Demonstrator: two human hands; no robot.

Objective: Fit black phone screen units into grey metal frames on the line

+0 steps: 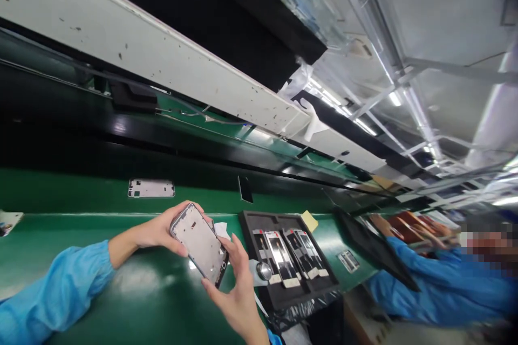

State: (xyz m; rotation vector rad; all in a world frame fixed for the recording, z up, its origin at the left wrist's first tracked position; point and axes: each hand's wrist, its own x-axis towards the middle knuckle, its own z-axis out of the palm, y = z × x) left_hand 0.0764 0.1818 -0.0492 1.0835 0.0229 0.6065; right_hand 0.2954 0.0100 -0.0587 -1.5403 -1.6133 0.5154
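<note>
Silver phone frame (199, 243) — tilted, inner side up — above green bench.

A green counter (154, 296) is seen running across the view. On it, to the right, a black tray (251, 226) is set, and several phone parts (283, 259) are laid side by side in it. A small round metal piece (265, 271) is seen at the tray's left edge, and a yellow pad (309, 220) at its far corner. 1 flat metal plate (151, 188) is laid farther back on the counter. At the right, a co-worker's blue sleeve (437, 285) is seen.
</note>
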